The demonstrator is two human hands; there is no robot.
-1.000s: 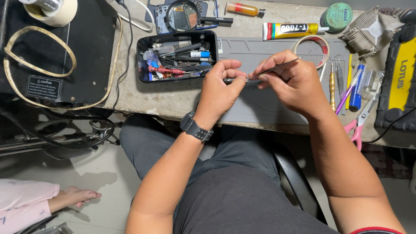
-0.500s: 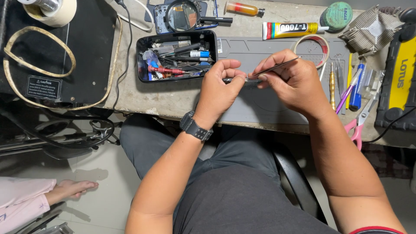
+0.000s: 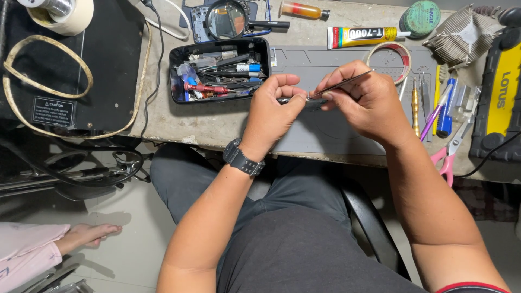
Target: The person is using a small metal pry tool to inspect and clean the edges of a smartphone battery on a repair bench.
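The left hand [image 3: 274,108] was curled closed, thumb and fingertips pinching a small dark part [image 3: 286,100] that was too tiny to make out. The right hand [image 3: 364,100] gripped slim metal tweezers [image 3: 343,84], their pointed tips meeting that part just above a smooth grey rubber mat [image 3: 325,127] on the rough, stained table [image 3: 211,122]. A chunky black watch [image 3: 242,158] sat on the left wrist. Just left of the hands stood a glossy black rectangular tray [image 3: 219,70] crammed with tools. Behind it lay a round magnifier [image 3: 227,19]. A yellow glue tube [image 3: 362,36] and a ring of tape [image 3: 388,58] lay beyond the mat's far edge, and pink-handled scissors [image 3: 449,154] lay to the right.
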